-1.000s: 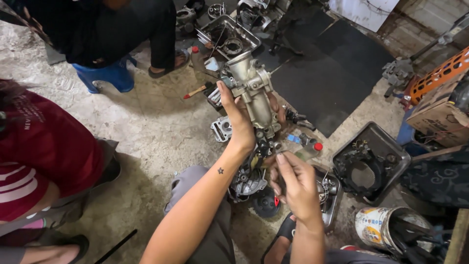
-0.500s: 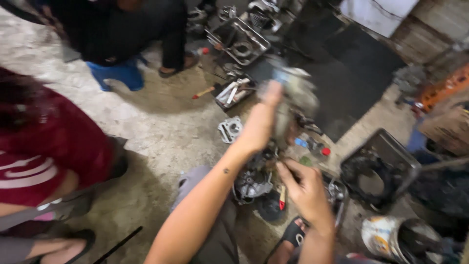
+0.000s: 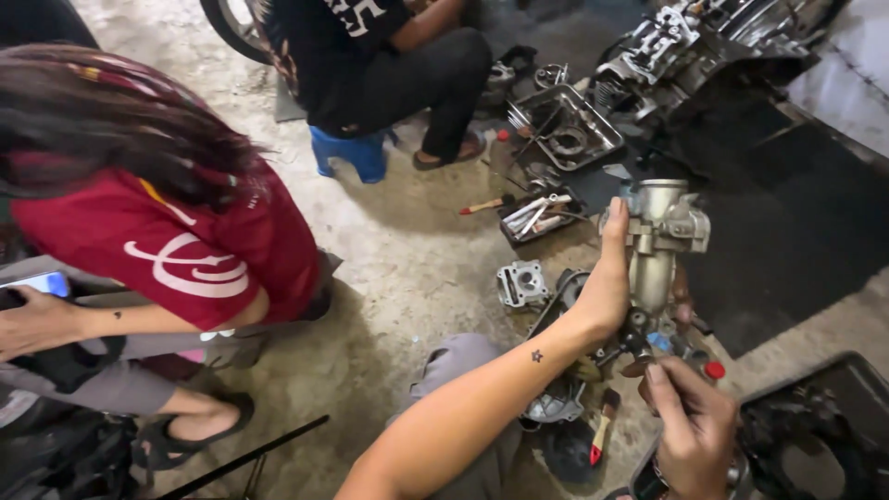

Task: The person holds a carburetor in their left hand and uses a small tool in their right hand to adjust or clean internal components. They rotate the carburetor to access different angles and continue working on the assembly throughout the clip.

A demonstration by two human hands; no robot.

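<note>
Carburetor [image 3: 659,236] — left hand [image 3: 607,287] grips the body upright; right hand [image 3: 690,426], fingers curled, works underneath — best held steady.

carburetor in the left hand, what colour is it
Dull silver-grey bare metal, the carburetor gripped by the left hand; best seen in the head view.

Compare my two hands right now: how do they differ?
The left hand is raised, wrapped around the metal carburetor; the right hand sits lower, near the frame's bottom, fingers curled at the carburetor's underside. The left shows its back and thumb; the right shows knuckles. Both are bare.
</note>
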